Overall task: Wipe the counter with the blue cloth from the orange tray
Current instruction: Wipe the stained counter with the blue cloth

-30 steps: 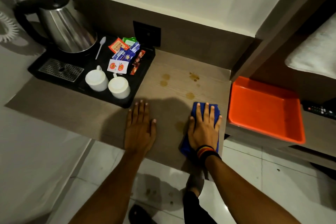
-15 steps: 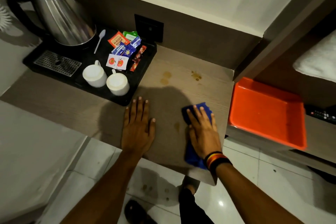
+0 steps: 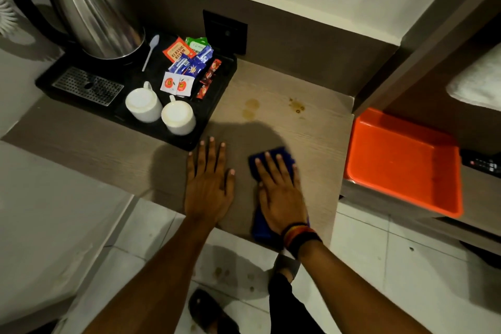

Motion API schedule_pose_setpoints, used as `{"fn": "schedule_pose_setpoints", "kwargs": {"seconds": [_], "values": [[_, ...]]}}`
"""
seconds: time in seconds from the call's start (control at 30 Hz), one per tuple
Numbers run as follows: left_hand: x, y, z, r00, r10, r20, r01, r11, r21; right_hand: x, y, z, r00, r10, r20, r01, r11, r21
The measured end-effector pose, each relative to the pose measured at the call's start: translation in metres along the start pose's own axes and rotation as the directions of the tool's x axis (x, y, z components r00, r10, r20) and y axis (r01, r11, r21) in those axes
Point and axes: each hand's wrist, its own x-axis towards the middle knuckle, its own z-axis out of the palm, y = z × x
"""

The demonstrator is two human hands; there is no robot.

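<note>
The blue cloth (image 3: 273, 160) lay flat on the wooden worktop (image 3: 311, 138) near its front edge, with its near end reaching that edge. The right hand (image 3: 280, 196) pressed down on it with the palm flat and fingers spread, gripping nothing, a striped band at the wrist. The left hand (image 3: 208, 184) rested just beside it, flat and open on the bare wood, apart from the cloth. Beyond the hands, two brownish stains (image 3: 250, 108) and a smaller splatter (image 3: 296, 106) marked the surface. To the right, on a lower ledge, sat the orange tray (image 3: 401, 160). To the left stood a black tray (image 3: 217, 106) holding a steel kettle (image 3: 92, 13), two white cups (image 3: 160, 111), a spoon and sachets.
</note>
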Motion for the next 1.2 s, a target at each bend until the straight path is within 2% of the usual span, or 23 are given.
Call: {"fn": "schedule_pose_setpoints", "kwargs": {"seconds": [0.1, 0.2, 0.37, 0.43, 0.5, 0.57, 0.63, 0.7, 0.8, 0.93, 1.03, 1.13, 1.2], "values": [[0.000, -0.001, 0.000, 1.000, -0.003, 0.006, 0.003, 1.000, -0.020, 0.005, 0.048, -0.017, 0.984, 0.173, -0.048, -0.172, 0.985, 0.022], [0.001, -0.002, 0.002, 1.000, -0.005, -0.006, 0.005, 0.999, -0.035, 0.052, 0.082, -0.031, 0.937, 0.334, -0.101, -0.336, 0.942, 0.000], [0.005, -0.004, 0.008, 1.000, -0.020, 0.014, 0.021, 0.999, -0.034, 0.158, 0.093, -0.044, 0.912, 0.376, -0.161, -0.375, 0.926, 0.038], [0.006, -0.004, 0.008, 1.000, -0.025, 0.018, 0.026, 0.999, -0.041, 0.187, 0.073, -0.041, 0.937, 0.322, -0.139, -0.320, 0.947, 0.035], [0.006, -0.003, 0.006, 0.999, -0.025, 0.025, 0.026, 0.998, -0.056, 0.190, 0.046, -0.038, 0.977, 0.197, -0.083, -0.190, 0.978, 0.083], [0.005, -0.003, 0.002, 0.999, -0.025, 0.034, 0.027, 0.998, -0.060, 0.163, 0.028, -0.031, 0.998, 0.032, -0.050, -0.026, 0.993, 0.115], [0.005, -0.001, 0.001, 0.999, -0.017, 0.040, 0.018, 0.999, -0.035, 0.124, 0.030, -0.027, 0.998, -0.037, -0.047, 0.042, 0.992, 0.117], [0.005, -0.001, 0.002, 1.000, -0.018, 0.024, 0.019, 0.998, -0.060, 0.101, 0.046, -0.026, 0.995, 0.045, -0.086, -0.031, 0.987, 0.157], [0.005, -0.002, 0.007, 1.000, -0.002, -0.006, 0.002, 0.999, -0.051, 0.127, 0.065, -0.029, 0.967, 0.195, -0.164, -0.171, 0.974, 0.151], [0.005, -0.006, 0.014, 0.999, 0.010, -0.033, -0.012, 0.998, -0.060, 0.211, 0.051, -0.030, 0.968, 0.203, -0.148, -0.173, 0.965, 0.198], [0.007, -0.006, 0.017, 0.999, 0.013, -0.034, -0.014, 0.999, -0.030, 0.223, 0.015, -0.015, 0.997, 0.048, -0.065, -0.034, 0.978, 0.207], [0.008, -0.004, 0.009, 0.999, -0.015, -0.033, 0.014, 0.999, -0.030, 0.158, -0.011, 0.003, 0.980, -0.196, -0.018, 0.197, 0.967, 0.161], [0.004, 0.002, 0.000, 0.998, -0.033, -0.053, 0.030, 0.998, -0.060, 0.105, 0.001, 0.002, 0.970, -0.243, 0.012, 0.240, 0.963, 0.120]]}}
